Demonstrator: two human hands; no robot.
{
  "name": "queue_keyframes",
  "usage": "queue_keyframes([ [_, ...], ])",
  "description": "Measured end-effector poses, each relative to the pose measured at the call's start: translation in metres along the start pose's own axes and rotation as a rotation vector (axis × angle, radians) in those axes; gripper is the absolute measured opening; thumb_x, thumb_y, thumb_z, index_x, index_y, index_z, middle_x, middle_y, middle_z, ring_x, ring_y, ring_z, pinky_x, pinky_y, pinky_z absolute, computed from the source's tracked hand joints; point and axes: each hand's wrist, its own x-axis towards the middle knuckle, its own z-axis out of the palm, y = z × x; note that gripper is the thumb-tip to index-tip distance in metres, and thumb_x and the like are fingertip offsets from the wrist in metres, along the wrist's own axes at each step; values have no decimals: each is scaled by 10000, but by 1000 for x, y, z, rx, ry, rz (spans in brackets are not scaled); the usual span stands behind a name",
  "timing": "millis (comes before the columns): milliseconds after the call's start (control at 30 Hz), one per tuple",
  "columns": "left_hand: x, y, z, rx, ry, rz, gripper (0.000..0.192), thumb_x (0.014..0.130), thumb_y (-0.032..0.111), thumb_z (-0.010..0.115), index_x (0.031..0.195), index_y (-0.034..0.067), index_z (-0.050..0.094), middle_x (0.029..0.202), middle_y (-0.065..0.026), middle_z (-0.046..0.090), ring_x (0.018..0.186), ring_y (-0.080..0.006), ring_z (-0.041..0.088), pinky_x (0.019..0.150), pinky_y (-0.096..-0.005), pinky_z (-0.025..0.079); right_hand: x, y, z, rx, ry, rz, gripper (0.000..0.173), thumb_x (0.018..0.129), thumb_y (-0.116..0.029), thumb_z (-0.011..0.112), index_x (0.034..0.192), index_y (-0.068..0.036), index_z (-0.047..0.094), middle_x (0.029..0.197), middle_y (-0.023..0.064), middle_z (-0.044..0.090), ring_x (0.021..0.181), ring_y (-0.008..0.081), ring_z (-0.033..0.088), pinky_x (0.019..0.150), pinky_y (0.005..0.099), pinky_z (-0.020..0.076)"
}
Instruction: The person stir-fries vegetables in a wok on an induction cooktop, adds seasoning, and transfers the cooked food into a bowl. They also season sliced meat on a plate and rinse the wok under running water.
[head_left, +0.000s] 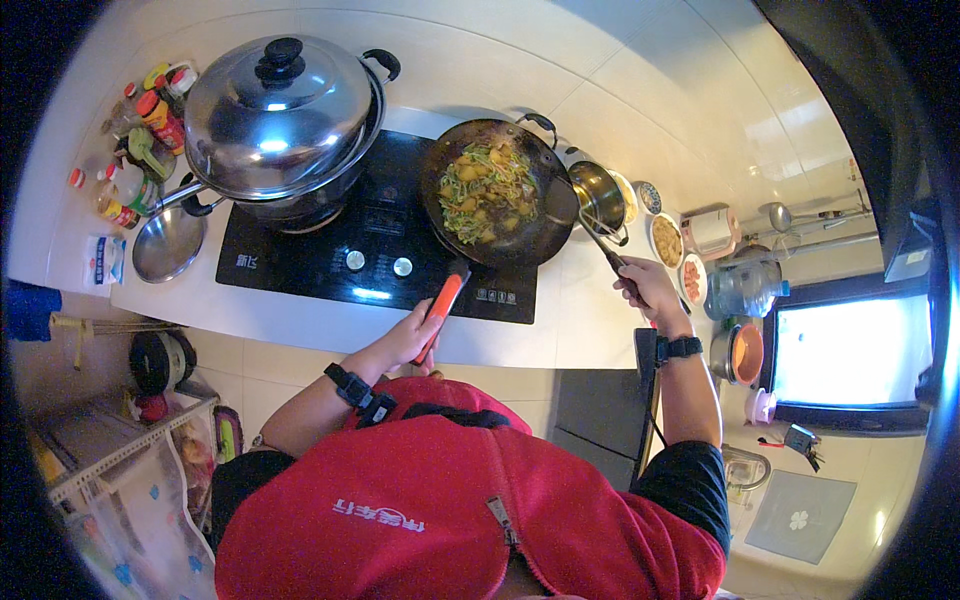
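Observation:
My left hand (414, 335) is closed around the red handle (442, 304) of a dark wok (551, 217), which sits tilted over the right part of a black glass cooktop (300, 266). Inside the wok, green shredded vegetables and yellow chunks (487, 191) lie in a heap towards its left side. My right hand (651, 286) grips the dark handle of a cooking utensil (600, 244); its metal shaft runs to the wok's right rim, and its head is hard to make out.
A big lidded steel pot (277, 127) covers the left burner. Bottles (160, 120) and a round metal lid (169, 244) are left of it. Right of the wok stand a metal pot (598, 196), a plate of yellowish food (666, 241) and a plate of pink pieces (693, 279).

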Motion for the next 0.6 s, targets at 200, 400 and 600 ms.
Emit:
queue_keyframes([
  [200, -1, 1, 3, -28, 14, -8, 460, 1024, 319, 387, 1404, 119, 221, 760, -64, 508, 453, -178, 559, 394, -299, 488, 64, 34, 89, 513, -238, 350, 244, 976, -266, 455, 940, -37, 529, 756, 113, 616, 413, 75, 378, 346, 209, 287],
  [400, -2, -1, 1, 2, -7, 0, 488, 1028, 359, 366, 1415, 112, 203, 765, -60, 518, 478, -173, 571, 391, -311, 486, 27, 10, 115, 403, -332, 86, 251, 968, -248, 472, 917, -16, 553, 665, 52, 551, 420, 66, 394, 339, 196, 286],
  [600, 1, -5, -3, -23, -30, 11, 471, 1028, 323, 379, 1416, 119, 206, 762, -73, 510, 463, -192, 572, 395, -311, 494, -18, -19, 101, 173, -340, 27, 387, 944, -180, 489, 1285, -7, 543, 611, 26, 537, 415, 55, 414, 336, 186, 288],
])
